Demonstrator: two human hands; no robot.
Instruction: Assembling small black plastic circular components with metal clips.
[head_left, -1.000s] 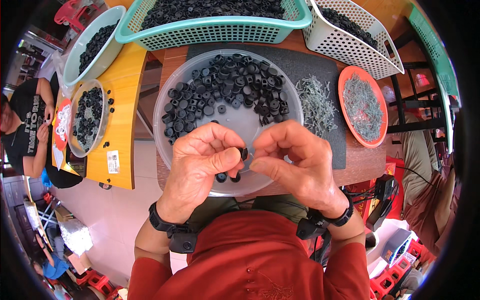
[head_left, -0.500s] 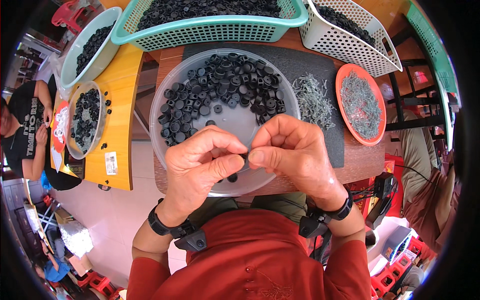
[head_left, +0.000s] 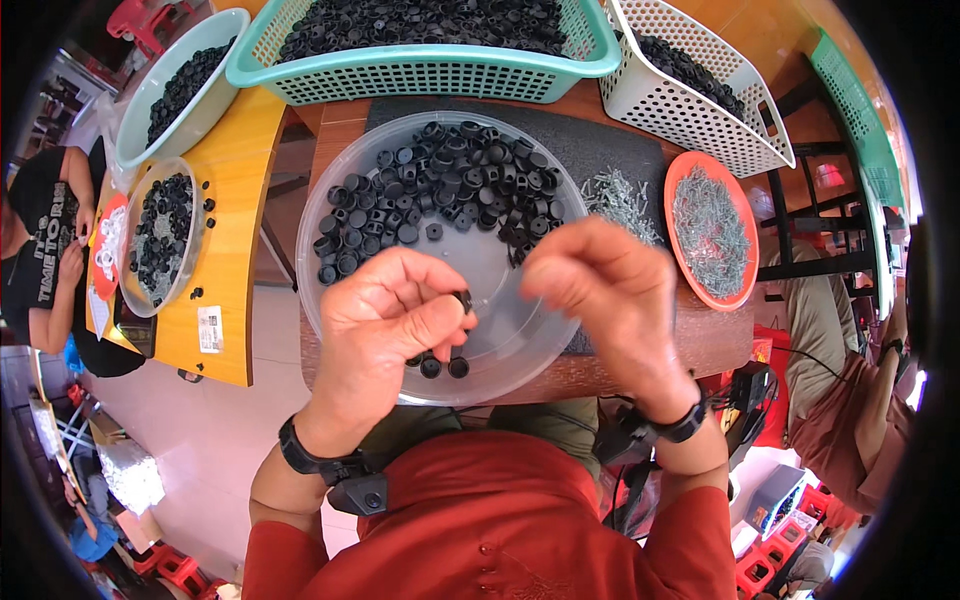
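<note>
Pinching a small black piece narrowly between thumb and forefinger, the left hand hangs over the clear round tub. The piece sits at those fingertips, left of and apart from the right hand, and is partly covered by them; a pale speck beside it is hard to make out. Motion blurs the right hand's fingers, so whether they hold anything cannot be told.

Matt plastic is noted in the black parts, shiny metal in the slender pieces, smooth translucent plastic in the tub.
</note>
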